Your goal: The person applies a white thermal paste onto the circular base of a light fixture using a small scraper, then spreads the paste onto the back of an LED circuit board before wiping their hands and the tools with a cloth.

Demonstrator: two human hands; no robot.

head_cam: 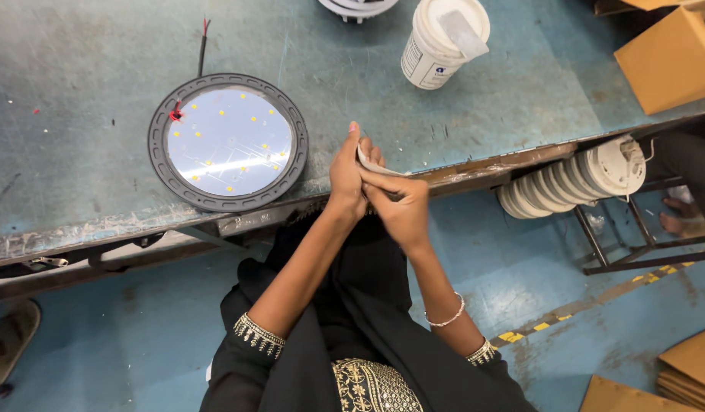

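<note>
- The left hand (346, 174) and the right hand (402, 206) meet at the centre of the frame, just over the near edge of the bench (78, 91); both pinch a thin pale sheet (371, 163), the fingers closed on it from either side.
- Which fingertips bear the grip is partly hidden; the sheet curves between the hands.
- Judging from this, the sheet handles best held lightly by its edges, kept unbent and clear of the rough bench edge.
- Left of the hands, a round light panel (227, 141) in a dark ribbed ring lies flat on the bench, with red and black wires (203, 42) at its upper left.
- A white tub (442, 42) stands at the upper centre.
- A cardboard box (669, 57) sits at the upper right.
- Stacked white housings (574, 179) lie on a rack at the right.
</note>
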